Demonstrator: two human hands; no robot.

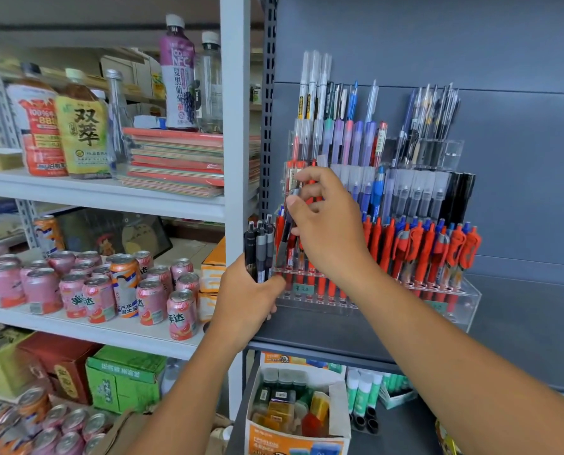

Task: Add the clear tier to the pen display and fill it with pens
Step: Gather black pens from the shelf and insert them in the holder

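A stepped clear acrylic pen display (464,298) stands on a dark grey shelf, its rows packed with red, blue, black and pastel pens. My left hand (246,300) grips a bundle of black and grey pens (259,249) upright at the display's left front corner. My right hand (326,228) holds one dark pen (285,239) tilted over the left end of the front tier, its tip down among the red pens (418,254). The front tier's left holes are partly hidden by my hands.
A white shelf unit on the left carries pink drink cans (149,302), bottles (177,73) and stacked notebooks (178,160). A grey upright post (236,126) sits right beside the display. Below, an open box of small items (293,412) and glue sticks (362,392) stand on the lower shelf.
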